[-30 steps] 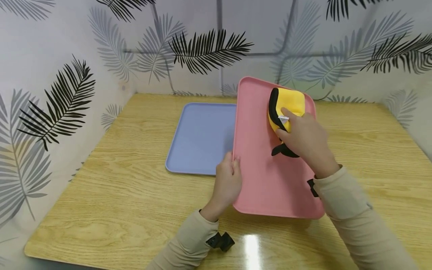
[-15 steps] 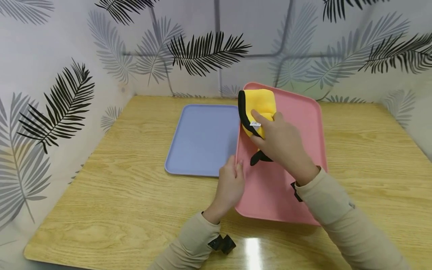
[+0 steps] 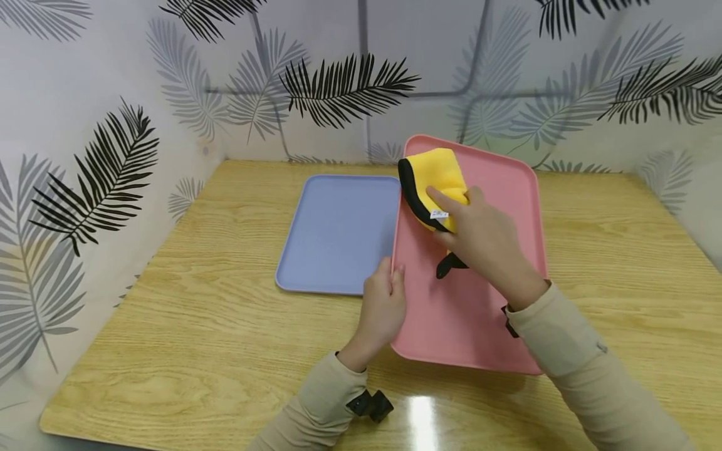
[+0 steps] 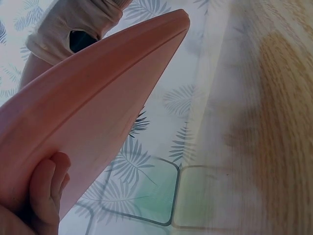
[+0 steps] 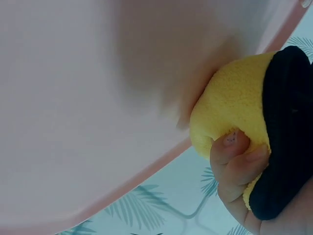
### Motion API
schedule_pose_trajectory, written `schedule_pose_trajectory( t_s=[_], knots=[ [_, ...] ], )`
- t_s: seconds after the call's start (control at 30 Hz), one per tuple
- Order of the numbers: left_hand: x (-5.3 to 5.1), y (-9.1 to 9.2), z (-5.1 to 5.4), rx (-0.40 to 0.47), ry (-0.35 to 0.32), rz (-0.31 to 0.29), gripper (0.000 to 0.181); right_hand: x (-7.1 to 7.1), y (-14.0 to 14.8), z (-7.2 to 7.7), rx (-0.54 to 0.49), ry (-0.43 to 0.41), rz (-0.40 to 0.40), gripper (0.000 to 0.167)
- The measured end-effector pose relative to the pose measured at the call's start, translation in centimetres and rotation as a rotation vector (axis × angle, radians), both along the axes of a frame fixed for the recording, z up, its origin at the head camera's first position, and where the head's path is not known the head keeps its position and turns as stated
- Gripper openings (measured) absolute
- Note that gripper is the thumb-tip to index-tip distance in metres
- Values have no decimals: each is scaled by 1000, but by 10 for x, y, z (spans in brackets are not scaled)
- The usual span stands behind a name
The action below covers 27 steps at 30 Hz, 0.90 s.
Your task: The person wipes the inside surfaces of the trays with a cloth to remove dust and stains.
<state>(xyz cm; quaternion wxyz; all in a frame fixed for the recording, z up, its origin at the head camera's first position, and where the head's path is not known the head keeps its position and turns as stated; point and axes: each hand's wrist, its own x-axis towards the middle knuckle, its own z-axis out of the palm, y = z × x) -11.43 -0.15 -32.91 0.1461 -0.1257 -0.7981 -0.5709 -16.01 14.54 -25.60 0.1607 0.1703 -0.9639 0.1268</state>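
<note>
Head view showed a pink tray (image 3: 479,326) raised at a tilt over the wooden surface (image 3: 197,326), with a yellow cloth (image 3: 434,175) at the upper left part of its inner face. The left hand's grip (image 3: 383,304) was curled on the tray's left rim, thumb on the inner side; the left wrist view showed fingertips (image 4: 59,166) pressing the tray. The right hand's grip (image 3: 487,235) was clenched around the bunched cloth, and the right wrist view showed fingers (image 5: 239,166) sunk into its yellow pile beside the black edging (image 5: 283,137). The cloth lay over or just beside the left rim; whether it pressed on the tray there could not be told.

Judging by this hold, wiping of the pink tray seemed under way rather than finished, since the tray was not yet set down and the cloth not yet let go. How much of its face had been wiped could not be read, as no mark or wet trace showed. A blue tray (image 3: 344,235) lay flat on the surface, partly behind the pink one, untouched by the cloth; whether it was already done or left to do was unclear.
</note>
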Motion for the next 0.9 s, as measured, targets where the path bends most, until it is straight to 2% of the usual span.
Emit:
schedule_pose_trajectory(
  t_s=[0.17, 0.4, 0.67, 0.9],
  knots=[
    [-1, -1, 0, 34, -13, 2, 14, -2, 10, -2, -4, -24, -14, 56],
    [-3, -4, -1, 63, -10, 21, 13, -6, 29, -5, 45, -104, -120, 58],
    [-2, -8, 3, 71, -9, 33, 14, -12, 48, -9, 11, -195, -192, 56],
    [-3, -13, 6, 67, 38, 39, 15, -12, 59, -9, 23, -251, -245, 55]
  ],
)
